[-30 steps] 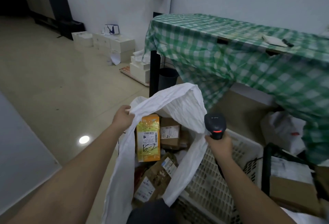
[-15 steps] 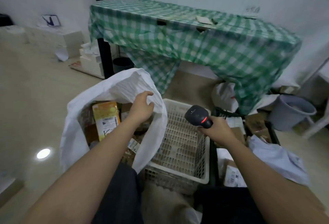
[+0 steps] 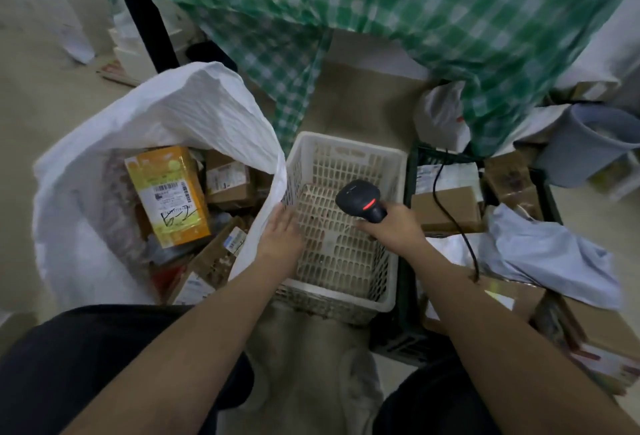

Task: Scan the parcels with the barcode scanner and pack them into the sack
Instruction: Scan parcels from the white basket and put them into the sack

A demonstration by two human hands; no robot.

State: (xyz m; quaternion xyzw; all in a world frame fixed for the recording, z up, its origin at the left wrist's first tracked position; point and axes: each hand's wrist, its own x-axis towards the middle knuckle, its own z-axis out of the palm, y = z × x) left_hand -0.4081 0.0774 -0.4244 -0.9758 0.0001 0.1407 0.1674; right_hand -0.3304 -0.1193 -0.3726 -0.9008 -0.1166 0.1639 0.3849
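A white woven sack (image 3: 194, 112) stands open at the left, holding several parcels: a yellow box with a barcode label (image 3: 169, 194) upright and brown cartons (image 3: 230, 183) around it. My left hand (image 3: 282, 232) hovers flat beside the sack's right edge, over the white plastic crate (image 3: 349, 154), holding nothing. My right hand (image 3: 393, 228) grips the black barcode scanner (image 3: 362, 201), its red light facing up, above the crate's right side. The crate looks empty. More parcels (image 3: 446, 208) lie in a dark crate at the right.
A table under a green checked cloth (image 3: 398, 19) hangs over the far side. At the right are a grey bucket (image 3: 595, 144), a pale plastic mailer (image 3: 547, 254), and cartons (image 3: 602, 337). The scanner's cable (image 3: 450, 223) trails over the right-hand parcels. White boxes sit far left.
My left hand has let go of the sack's rim and dropped flat beside it. The view has tilted down and nearer. The scanner hand moved slightly left over the crate.
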